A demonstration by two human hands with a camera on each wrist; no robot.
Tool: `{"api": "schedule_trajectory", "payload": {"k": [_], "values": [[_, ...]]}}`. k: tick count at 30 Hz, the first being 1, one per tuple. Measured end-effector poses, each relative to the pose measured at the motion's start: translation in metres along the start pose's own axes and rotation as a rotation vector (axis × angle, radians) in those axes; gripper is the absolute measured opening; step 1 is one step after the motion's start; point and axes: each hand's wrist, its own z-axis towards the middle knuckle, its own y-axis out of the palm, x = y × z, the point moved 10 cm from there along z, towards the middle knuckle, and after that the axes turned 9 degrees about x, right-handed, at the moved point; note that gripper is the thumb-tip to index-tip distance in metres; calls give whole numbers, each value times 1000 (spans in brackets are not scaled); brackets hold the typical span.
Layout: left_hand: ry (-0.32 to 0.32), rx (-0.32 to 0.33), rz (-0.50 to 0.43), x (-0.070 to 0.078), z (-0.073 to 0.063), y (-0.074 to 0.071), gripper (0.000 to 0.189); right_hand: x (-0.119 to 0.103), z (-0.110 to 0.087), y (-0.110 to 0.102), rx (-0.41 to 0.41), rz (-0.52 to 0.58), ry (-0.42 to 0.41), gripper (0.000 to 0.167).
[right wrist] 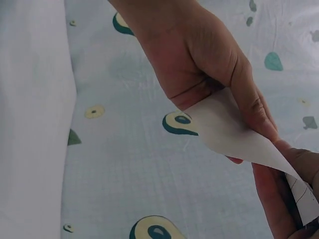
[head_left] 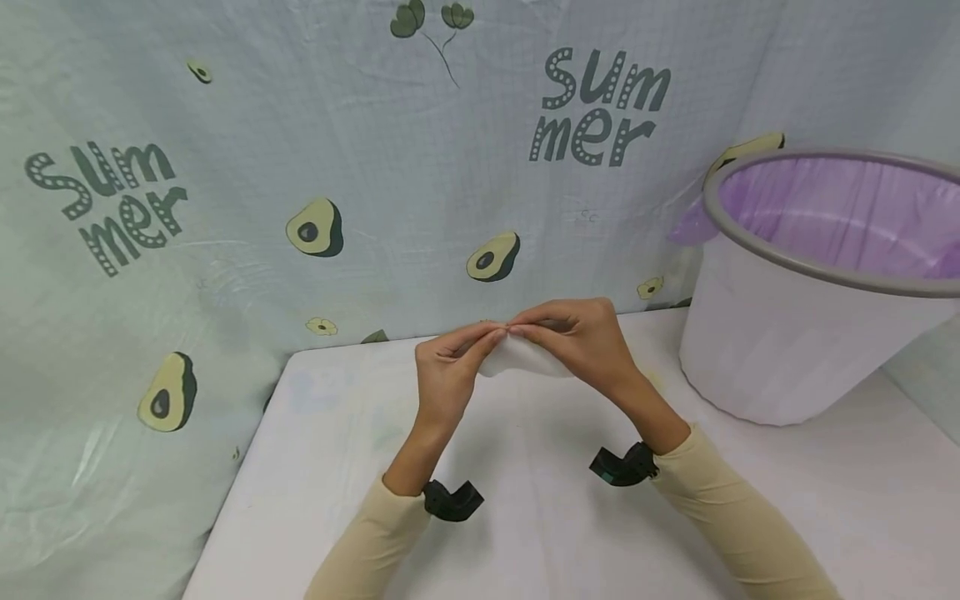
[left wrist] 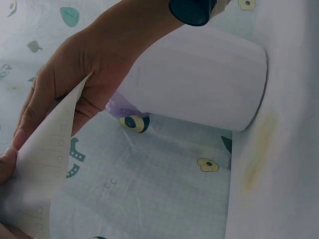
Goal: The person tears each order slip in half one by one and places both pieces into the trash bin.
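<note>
Both hands meet above the far part of the table and pinch the top edge of a white sheet of paper (head_left: 525, 358). My left hand (head_left: 448, 371) grips it between thumb and fingertips; my right hand (head_left: 581, 337) does the same close beside it, the fingertips nearly together. In the left wrist view the paper (left wrist: 42, 169) carries printed lines and small squares. From the right wrist the paper (right wrist: 229, 124) looks bent, its blank side showing and a lined strip visible low at the right. Part of the sheet lies behind the fingers.
A white bin (head_left: 787, 350) with a grey rim and a purple liner (head_left: 840, 217) stands on the table at the right. The white tabletop (head_left: 345, 467) ends at a hanging cloth (head_left: 405, 167) printed with avocados. Each wrist wears a black camera.
</note>
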Motion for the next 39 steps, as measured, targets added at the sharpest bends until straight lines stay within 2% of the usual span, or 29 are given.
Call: {"api": "schedule_trajectory", "payload": {"k": [5,12,20,25,28,32,39], "values": [[-11,9,-34,-1,3,6,13,-1,2,-8,35,-36,20,8],[45,0,-23,6,6,12,13,-1,4,-17,57,-43,40,8],[97,-44,-8,16,9,21,12,4,4,-25,-55,-2,131,14],[119,-72,16,18,12,32,11,0,4,-35,-127,-98,104,22],[134,-97,27,19,12,42,11,-2,6,-44,-136,-158,70,22],[118,-136,23,20,13,55,12,-5,8,-56,-119,-226,26,19],[57,-176,-19,19,14,72,17,-6,8,-74,-96,-266,19,16]]}}
